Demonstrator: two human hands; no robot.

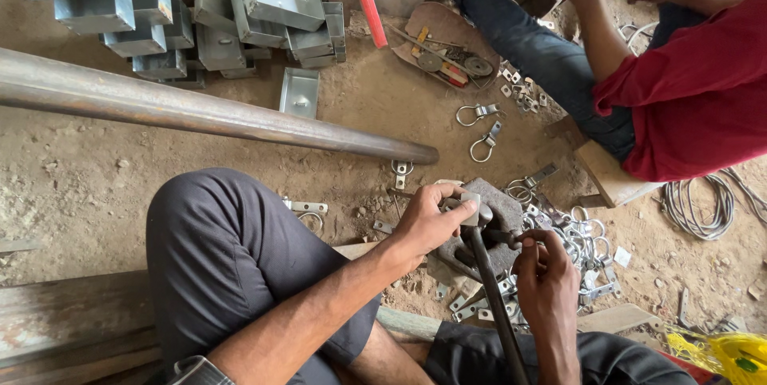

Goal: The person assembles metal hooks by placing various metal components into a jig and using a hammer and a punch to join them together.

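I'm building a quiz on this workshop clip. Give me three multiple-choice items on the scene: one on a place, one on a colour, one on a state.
1. Where does the long steel pipe lie?
A. on the dirt floor, beyond the person's knee
B. across the co-worker's lap
C. on top of the metal boxes

2. What colour is the co-worker's shirt?
A. blue
B. red
C. white

3. What is the left hand doing?
A. hanging free
B. resting flat on the ground
C. gripping the hammer near its head, over the dark block

Answers: 1 A, the pipe runs across the dirt; 2 B, the shirt is plainly red; 3 C, the fingers close around the hammer.
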